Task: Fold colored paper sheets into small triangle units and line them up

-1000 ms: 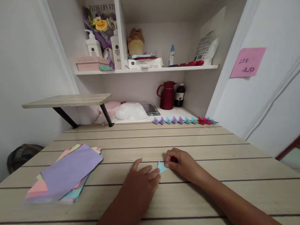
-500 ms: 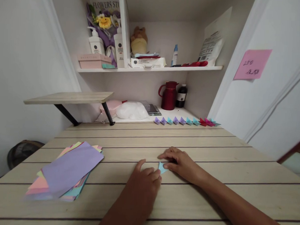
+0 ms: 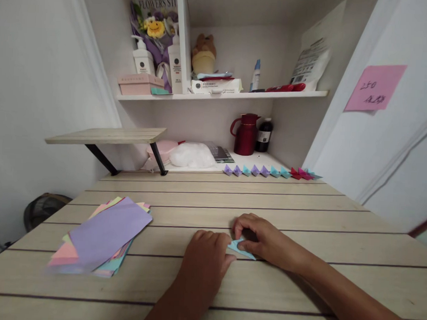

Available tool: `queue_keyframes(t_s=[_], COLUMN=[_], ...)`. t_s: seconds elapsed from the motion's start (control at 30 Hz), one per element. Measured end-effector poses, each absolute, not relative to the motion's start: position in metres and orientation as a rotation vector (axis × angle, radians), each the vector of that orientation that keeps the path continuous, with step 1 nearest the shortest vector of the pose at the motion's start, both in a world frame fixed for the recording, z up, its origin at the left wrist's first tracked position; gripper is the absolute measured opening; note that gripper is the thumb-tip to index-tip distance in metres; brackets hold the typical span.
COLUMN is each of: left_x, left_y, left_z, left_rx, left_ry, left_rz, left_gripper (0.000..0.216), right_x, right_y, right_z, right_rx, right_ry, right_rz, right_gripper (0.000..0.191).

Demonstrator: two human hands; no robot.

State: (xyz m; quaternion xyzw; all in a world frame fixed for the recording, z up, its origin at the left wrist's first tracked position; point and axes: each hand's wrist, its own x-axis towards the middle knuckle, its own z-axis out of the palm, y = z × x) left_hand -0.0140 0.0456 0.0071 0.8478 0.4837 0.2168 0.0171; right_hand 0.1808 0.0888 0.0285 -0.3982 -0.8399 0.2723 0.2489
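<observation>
A small folded piece of light blue paper (image 3: 244, 251) lies low over the middle of the wooden tabletop, its pointed end toward the lower right. My right hand (image 3: 257, 237) pinches its upper edge between thumb and curled fingers. At the paper's left end is my left hand (image 3: 207, 254), closed, with its fingertips on the corner there and the thumb just below. Fingers of both hands cover part of the folds. Along the back edge stands a row of small folded paper boats (image 3: 265, 171) in purple, blue, red and pink.
To the left lies a fanned stack of coloured paper sheets (image 3: 111, 231), purple on top. Behind it a small raised wooden shelf (image 3: 104, 135) stands on black legs. A red jug (image 3: 246, 135) and a dark bottle (image 3: 264, 136) stand in the cabinet at the back.
The blue paper now shows as a longer, flatter shape pointing lower right. My right fingers have curled in to pinch it, and my left fingers have drawn together at its left end. The view has shifted slightly.
</observation>
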Motion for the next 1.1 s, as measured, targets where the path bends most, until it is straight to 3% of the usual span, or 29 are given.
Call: queue_keyframes(t_s=[0.2, 0.37, 0.5, 0.83, 1.1], left_x=[-0.008, -0.012, -0.010, 0.002, 0.003], left_y=[0.047, 0.051, 0.053, 0.053, 0.054], left_z=[0.010, 0.006, 0.001, -0.005, -0.002], left_rx=[2.430, 2.352, 2.363, 2.354, 2.307], left_ry=[1.580, 1.583, 1.562, 1.564, 1.691], left_rz=[0.758, 0.809, 0.833, 0.903, 0.892], left_gripper=[0.049, 0.031, 0.040, 0.027, 0.039], right_x=[0.179, 0.177, 0.175, 0.183, 0.182], right_y=[0.084, 0.084, 0.084, 0.088, 0.087], right_z=[0.027, 0.024, 0.024, 0.025, 0.027], right_rx=[-1.072, -1.000, -0.946, -1.091, -1.019], right_ry=[-2.190, -2.104, -2.091, -2.189, -2.302], right_rz=[0.986, 1.157, 1.198, 0.976, 0.868], right_gripper=[0.010, 0.015, 0.022, 0.030, 0.009])
